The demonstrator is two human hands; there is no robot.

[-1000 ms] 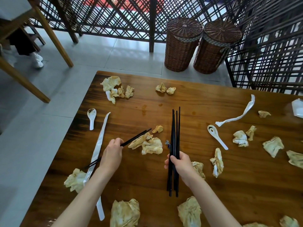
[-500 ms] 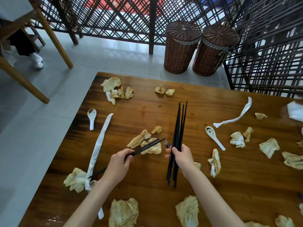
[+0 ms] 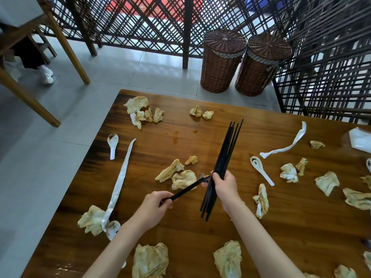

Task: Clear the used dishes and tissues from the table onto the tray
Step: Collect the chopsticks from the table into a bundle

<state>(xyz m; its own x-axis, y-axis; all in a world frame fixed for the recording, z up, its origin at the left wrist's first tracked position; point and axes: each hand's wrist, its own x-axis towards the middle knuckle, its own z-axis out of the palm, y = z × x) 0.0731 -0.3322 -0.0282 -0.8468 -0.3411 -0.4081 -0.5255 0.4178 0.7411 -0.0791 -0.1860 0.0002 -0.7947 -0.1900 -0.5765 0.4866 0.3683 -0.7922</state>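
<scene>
My right hand [image 3: 225,188] grips a bundle of several black chopsticks [image 3: 226,155], held upright above the wooden table [image 3: 251,217] and leaning right at the top. My left hand [image 3: 153,209] holds a pair of black chopsticks [image 3: 187,189] by one end; their far tips reach the bundle at my right hand. Stained crumpled tissues lie all over the table, the nearest tissue clump [image 3: 178,174] just behind the hands. White spoons lie at the left [image 3: 112,142], near the right [image 3: 261,170] and by the left edge [image 3: 112,229]. No tray is in view.
Long white paper wrappers lie at the left [image 3: 120,183] and the right [image 3: 287,144]. A white object [image 3: 361,140] sits at the right edge. Two wicker baskets [image 3: 222,61] stand on the floor beyond the table, before a dark lattice screen. A wooden table leg [image 3: 66,45] stands far left.
My left hand has lifted its chopsticks off the table and swung them right to meet the bundle. My right hand has tilted the bundle's top to the right.
</scene>
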